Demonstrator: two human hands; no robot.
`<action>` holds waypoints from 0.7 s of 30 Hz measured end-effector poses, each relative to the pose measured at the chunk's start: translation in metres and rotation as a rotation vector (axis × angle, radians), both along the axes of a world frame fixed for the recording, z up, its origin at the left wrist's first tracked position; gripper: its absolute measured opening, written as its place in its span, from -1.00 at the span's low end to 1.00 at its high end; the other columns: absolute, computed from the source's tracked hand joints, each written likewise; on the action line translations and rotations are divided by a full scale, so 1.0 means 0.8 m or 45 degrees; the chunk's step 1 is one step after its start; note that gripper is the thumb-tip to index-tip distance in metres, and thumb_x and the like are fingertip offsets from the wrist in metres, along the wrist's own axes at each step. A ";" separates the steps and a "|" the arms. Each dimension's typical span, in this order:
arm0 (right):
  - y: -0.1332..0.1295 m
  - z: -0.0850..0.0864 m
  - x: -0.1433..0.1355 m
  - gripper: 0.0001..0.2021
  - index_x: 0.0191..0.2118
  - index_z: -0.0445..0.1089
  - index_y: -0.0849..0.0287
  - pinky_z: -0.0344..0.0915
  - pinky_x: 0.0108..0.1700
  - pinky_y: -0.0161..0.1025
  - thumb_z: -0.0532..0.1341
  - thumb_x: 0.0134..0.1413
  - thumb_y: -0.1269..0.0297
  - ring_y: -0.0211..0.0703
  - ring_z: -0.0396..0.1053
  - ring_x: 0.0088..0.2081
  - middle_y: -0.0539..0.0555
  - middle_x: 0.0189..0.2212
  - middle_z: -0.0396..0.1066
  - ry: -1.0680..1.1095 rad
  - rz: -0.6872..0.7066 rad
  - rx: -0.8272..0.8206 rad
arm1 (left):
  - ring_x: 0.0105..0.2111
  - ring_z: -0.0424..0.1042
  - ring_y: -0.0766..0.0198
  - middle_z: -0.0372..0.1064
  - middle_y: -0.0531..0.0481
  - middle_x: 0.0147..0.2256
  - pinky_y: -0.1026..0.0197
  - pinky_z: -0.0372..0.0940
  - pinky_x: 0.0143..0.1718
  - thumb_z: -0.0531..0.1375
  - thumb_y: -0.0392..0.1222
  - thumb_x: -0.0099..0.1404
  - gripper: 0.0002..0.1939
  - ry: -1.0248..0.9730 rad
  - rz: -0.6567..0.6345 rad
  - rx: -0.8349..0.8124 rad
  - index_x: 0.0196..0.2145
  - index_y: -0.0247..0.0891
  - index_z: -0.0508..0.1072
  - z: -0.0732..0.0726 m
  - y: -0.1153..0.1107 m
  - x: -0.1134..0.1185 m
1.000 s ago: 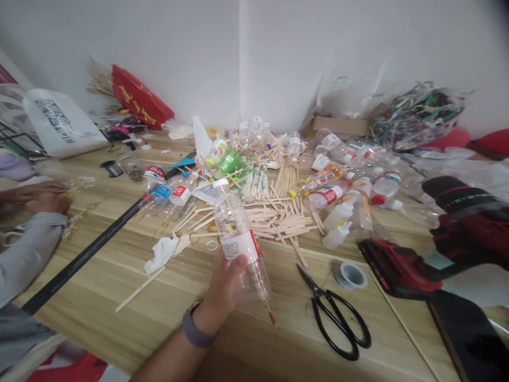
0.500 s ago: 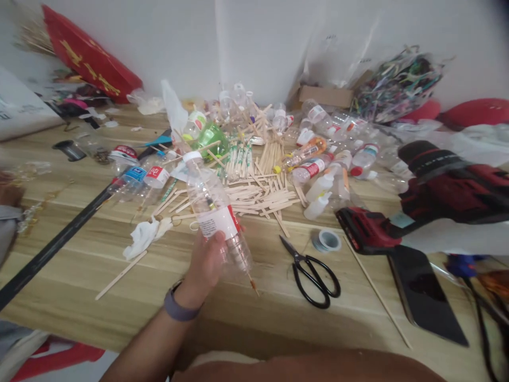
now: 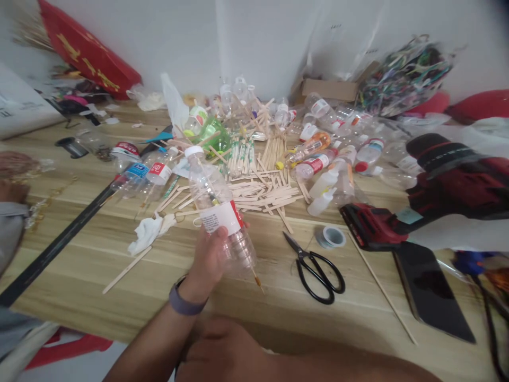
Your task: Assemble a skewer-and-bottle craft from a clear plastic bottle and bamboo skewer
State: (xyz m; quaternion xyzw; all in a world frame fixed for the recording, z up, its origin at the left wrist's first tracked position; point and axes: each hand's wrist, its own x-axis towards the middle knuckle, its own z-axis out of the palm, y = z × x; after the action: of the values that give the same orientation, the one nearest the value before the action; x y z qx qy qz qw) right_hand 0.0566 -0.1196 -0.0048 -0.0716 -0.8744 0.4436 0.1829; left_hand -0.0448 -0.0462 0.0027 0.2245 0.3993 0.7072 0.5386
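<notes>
My left hand (image 3: 210,257) is wrapped around a clear plastic bottle (image 3: 212,188) with a white cap and a white-and-red label. The bottle is tilted, cap end away from me. A thin rod (image 3: 258,280) with a gold-orange part sticks out of its base; a small dark and yellow piece shows inside. Low in the view, my right hand (image 3: 222,350) is curled against my left forearm. Its fingertips are hidden, so whatever it may hold does not show. Black-handled scissors (image 3: 318,273) lie to the right of the bottle.
Wooden sticks (image 3: 262,196) and several plastic bottles (image 3: 318,164) cover the back. A wire spool (image 3: 333,237), a phone (image 3: 433,292) and a red-black cordless tool (image 3: 441,196) are at right. A black bar (image 3: 59,244) lies at left, near another person's hand (image 3: 14,164).
My right hand has come into view at the bottom beside my left forearm. My left hand still grips the bottle at nearly the same tilt. The view has shifted slightly.
</notes>
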 end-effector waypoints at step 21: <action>0.095 -0.003 0.049 -0.58 0.18 0.11 0.17 0.29 -0.38 -0.25 0.07 0.23 0.25 -0.20 0.31 -0.44 0.01 -0.43 0.34 0.226 -0.897 -0.632 | -0.42 0.49 0.17 0.47 -0.08 -0.35 0.22 0.39 -0.46 0.33 0.18 -0.06 -0.44 -0.443 -0.468 -0.042 -0.18 -0.23 0.48 0.014 -0.007 -0.007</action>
State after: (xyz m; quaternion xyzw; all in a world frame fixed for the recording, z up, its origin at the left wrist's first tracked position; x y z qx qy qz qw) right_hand 0.0956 -0.0432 -0.0069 -0.3688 -0.6446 0.5551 0.3746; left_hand -0.0501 -0.0518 0.0139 0.1592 0.2645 0.6188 0.7223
